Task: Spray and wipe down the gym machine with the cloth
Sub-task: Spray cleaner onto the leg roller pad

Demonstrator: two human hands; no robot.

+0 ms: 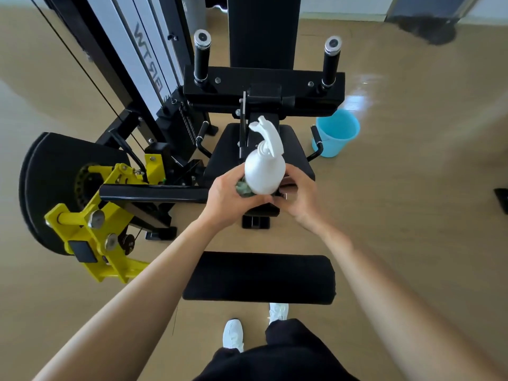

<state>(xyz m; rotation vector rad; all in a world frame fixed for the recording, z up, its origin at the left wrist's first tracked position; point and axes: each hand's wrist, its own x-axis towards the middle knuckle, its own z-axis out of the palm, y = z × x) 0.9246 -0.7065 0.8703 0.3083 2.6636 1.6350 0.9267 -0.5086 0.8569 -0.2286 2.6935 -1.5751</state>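
A white spray bottle (265, 167) with its trigger nozzle pointing away is held over the black seat (222, 155) of the gym machine. My left hand (233, 198) grips the bottle's base and also clutches a small green cloth (243, 187) bunched against it. My right hand (298, 192) rests against the bottle's right side, fingers curled under it. The black padded leg roller (259, 279) lies nearer to me, below my forearms.
A light blue bucket (335, 133) stands on the floor to the right of the seat. Yellow brackets and a black weight disc (68, 193) jut out on the left. Two upright black handles (202, 56) rise behind the seat. My feet stand behind the roller.
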